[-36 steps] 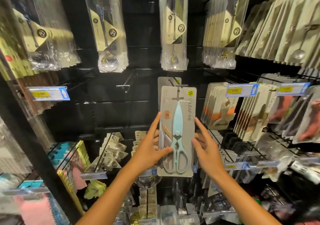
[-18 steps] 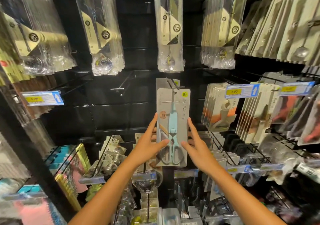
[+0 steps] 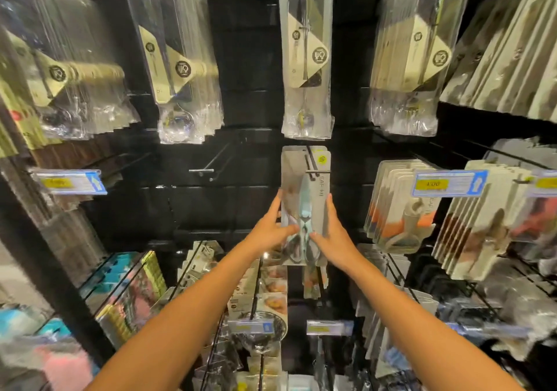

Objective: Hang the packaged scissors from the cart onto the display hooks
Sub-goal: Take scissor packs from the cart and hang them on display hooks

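While the grey card-backed pack of pale blue scissors [image 3: 305, 206] sits against the black slotted display wall [image 3: 250, 113], I hold it between both hands: my left hand [image 3: 269, 230] grips the left edge with the thumb laid across the front, and my right hand [image 3: 332, 235] clamps the right edge the same way. This two-sided hold keeps the card square to the wall, so that its hang hole lines up with the metal display hook [image 3: 312, 170]. The hook's end shows in front of the top of the card, and so I judge the pack threaded on and being slid back; another grey card seems to hang behind it, though blur leaves that uncertain. An empty metal hook [image 3: 208, 169] stands just to the left, and clear sleeves of cutlery [image 3: 307, 59] hang in the row above. A blue and yellow price tag [image 3: 449, 183] fronts the packs to the right. Compared with a second ago, the pack looks smaller and farther from me, deeper along the hook; my hands have closed in from an open-fingered steadying touch to a firmer grip lower on the card, and my arms reach out straighter.
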`<action>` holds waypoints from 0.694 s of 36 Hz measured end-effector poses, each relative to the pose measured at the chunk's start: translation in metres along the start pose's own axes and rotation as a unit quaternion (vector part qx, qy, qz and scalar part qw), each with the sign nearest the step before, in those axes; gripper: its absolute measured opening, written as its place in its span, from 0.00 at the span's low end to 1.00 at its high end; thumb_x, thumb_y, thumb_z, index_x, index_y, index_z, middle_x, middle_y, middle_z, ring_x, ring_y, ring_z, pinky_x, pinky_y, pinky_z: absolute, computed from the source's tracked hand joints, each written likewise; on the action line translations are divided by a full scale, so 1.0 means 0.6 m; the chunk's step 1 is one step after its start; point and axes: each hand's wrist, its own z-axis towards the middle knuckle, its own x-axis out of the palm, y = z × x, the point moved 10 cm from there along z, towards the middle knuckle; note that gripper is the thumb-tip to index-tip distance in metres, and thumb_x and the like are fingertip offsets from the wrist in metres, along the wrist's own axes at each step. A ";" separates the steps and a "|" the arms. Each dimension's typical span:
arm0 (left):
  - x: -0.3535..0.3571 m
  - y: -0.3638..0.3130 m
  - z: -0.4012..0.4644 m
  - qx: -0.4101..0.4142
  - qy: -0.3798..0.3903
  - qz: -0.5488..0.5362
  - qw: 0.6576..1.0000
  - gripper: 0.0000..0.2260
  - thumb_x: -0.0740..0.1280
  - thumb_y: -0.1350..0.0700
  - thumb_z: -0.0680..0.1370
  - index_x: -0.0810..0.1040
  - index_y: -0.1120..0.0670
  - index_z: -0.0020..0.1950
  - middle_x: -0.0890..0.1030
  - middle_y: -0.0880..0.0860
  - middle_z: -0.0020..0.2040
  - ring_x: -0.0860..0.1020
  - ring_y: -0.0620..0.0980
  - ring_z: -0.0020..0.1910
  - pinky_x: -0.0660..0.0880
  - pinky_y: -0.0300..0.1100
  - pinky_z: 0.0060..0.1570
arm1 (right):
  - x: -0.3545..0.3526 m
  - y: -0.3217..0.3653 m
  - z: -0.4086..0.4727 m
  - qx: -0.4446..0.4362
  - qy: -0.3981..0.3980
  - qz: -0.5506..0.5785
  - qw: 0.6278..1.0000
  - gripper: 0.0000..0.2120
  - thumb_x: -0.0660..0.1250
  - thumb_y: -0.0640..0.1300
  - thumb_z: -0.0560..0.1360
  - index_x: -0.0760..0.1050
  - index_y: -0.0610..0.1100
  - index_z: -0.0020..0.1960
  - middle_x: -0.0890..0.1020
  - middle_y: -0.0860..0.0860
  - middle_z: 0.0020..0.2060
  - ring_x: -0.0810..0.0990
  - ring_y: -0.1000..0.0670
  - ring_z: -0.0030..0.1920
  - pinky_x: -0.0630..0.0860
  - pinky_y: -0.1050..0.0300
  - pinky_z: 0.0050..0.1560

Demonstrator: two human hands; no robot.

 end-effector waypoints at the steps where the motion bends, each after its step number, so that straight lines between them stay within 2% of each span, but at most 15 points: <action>1: -0.001 0.003 0.006 -0.005 -0.002 0.003 1.000 0.47 0.75 0.49 0.76 0.43 0.38 0.81 0.62 0.51 0.80 0.67 0.53 0.76 0.69 0.54 0.72 | 0.000 -0.004 0.008 -0.004 -0.001 0.003 1.000 0.51 0.69 0.55 0.75 0.33 0.55 0.81 0.57 0.53 0.80 0.62 0.57 0.75 0.63 0.57 0.74; 3: 0.000 0.007 0.016 -0.015 -0.003 0.003 1.000 0.47 0.75 0.50 0.76 0.43 0.38 0.81 0.63 0.51 0.80 0.68 0.52 0.76 0.69 0.53 0.71 | -0.001 -0.011 0.020 -0.006 -0.006 0.011 1.000 0.51 0.69 0.57 0.76 0.34 0.52 0.81 0.58 0.55 0.78 0.62 0.58 0.74 0.63 0.61 0.71; 6: 0.001 0.017 0.032 -0.023 -0.005 0.008 1.000 0.48 0.75 0.52 0.76 0.42 0.39 0.81 0.64 0.53 0.79 0.68 0.54 0.75 0.69 0.54 0.72 | -0.006 -0.025 0.035 -0.011 -0.018 0.021 1.000 0.54 0.66 0.71 0.70 0.36 0.56 0.81 0.61 0.55 0.77 0.65 0.57 0.74 0.66 0.59 0.71; 7: 0.001 0.020 0.035 -0.027 -0.008 0.012 1.000 0.48 0.75 0.52 0.76 0.42 0.39 0.81 0.64 0.53 0.79 0.68 0.54 0.75 0.69 0.54 0.72 | -0.007 -0.031 0.037 -0.002 -0.020 0.015 1.000 0.54 0.68 0.70 0.69 0.37 0.57 0.81 0.61 0.53 0.78 0.65 0.55 0.74 0.67 0.57 0.71; 10: -0.002 0.021 0.037 -0.023 -0.025 0.038 0.999 0.46 0.75 0.53 0.76 0.44 0.44 0.82 0.64 0.51 0.79 0.65 0.50 0.76 0.64 0.46 0.72 | -0.009 -0.060 0.044 0.029 -0.035 -0.014 0.999 0.48 0.72 0.52 0.74 0.43 0.62 0.81 0.66 0.49 0.75 0.68 0.51 0.73 0.70 0.47 0.72; 11: -0.004 0.021 0.036 -0.020 -0.033 0.051 0.998 0.44 0.74 0.55 0.77 0.47 0.46 0.82 0.64 0.50 0.79 0.64 0.49 0.77 0.63 0.44 0.72 | -0.009 -0.075 0.044 0.043 -0.040 -0.022 0.998 0.46 0.73 0.49 0.74 0.46 0.62 0.80 0.67 0.49 0.73 0.68 0.51 0.72 0.70 0.46 0.71; 13: -0.009 0.030 0.031 -0.019 -0.044 0.079 0.996 0.40 0.73 0.58 0.78 0.51 0.50 0.82 0.64 0.48 0.78 0.63 0.47 0.76 0.63 0.41 0.71 | -0.008 -0.102 0.042 0.059 -0.046 -0.036 0.997 0.44 0.74 0.50 0.74 0.50 0.62 0.79 0.67 0.51 0.73 0.66 0.51 0.73 0.69 0.47 0.72; 15: -0.015 0.051 0.020 -0.041 -0.052 0.116 0.991 0.39 0.72 0.58 0.78 0.52 0.53 0.82 0.61 0.50 0.79 0.62 0.48 0.77 0.61 0.41 0.72 | 0.000 -0.118 0.031 0.068 -0.035 -0.039 0.996 0.41 0.74 0.50 0.74 0.55 0.60 0.79 0.66 0.53 0.75 0.64 0.53 0.75 0.65 0.52 0.72; 17: -0.023 0.075 0.003 -0.061 -0.060 0.152 0.985 0.40 0.73 0.55 0.78 0.52 0.51 0.83 0.59 0.53 0.81 0.59 0.51 0.79 0.60 0.45 0.75 | 0.013 -0.115 0.012 0.071 -0.015 -0.047 0.996 0.38 0.74 0.49 0.74 0.60 0.57 0.78 0.66 0.53 0.75 0.65 0.53 0.75 0.66 0.50 0.74; 19: -0.033 0.090 -0.019 -0.050 -0.068 0.195 0.977 0.38 0.72 0.54 0.78 0.54 0.50 0.83 0.59 0.52 0.81 0.59 0.50 0.79 0.59 0.44 0.76 | 0.026 -0.104 -0.009 0.072 0.011 -0.061 0.995 0.35 0.72 0.45 0.76 0.61 0.51 0.79 0.65 0.51 0.76 0.64 0.51 0.75 0.64 0.51 0.76; 22: -0.044 0.101 -0.069 -0.013 -0.072 0.260 0.963 0.34 0.69 0.51 0.80 0.56 0.49 0.82 0.59 0.49 0.81 0.58 0.47 0.80 0.56 0.41 0.77 | 0.052 -0.073 -0.035 0.028 0.045 -0.085 0.995 0.31 0.71 0.45 0.78 0.64 0.49 0.77 0.67 0.54 0.73 0.66 0.53 0.74 0.64 0.55 0.75; 25: -0.066 0.131 -0.132 -0.001 -0.081 0.322 0.943 0.32 0.67 0.48 0.81 0.55 0.46 0.82 0.58 0.48 0.81 0.55 0.46 0.80 0.57 0.48 0.79 | 0.100 -0.043 -0.058 -0.035 0.099 -0.094 0.990 0.27 0.69 0.47 0.79 0.66 0.53 0.76 0.68 0.58 0.72 0.67 0.57 0.72 0.67 0.54 0.74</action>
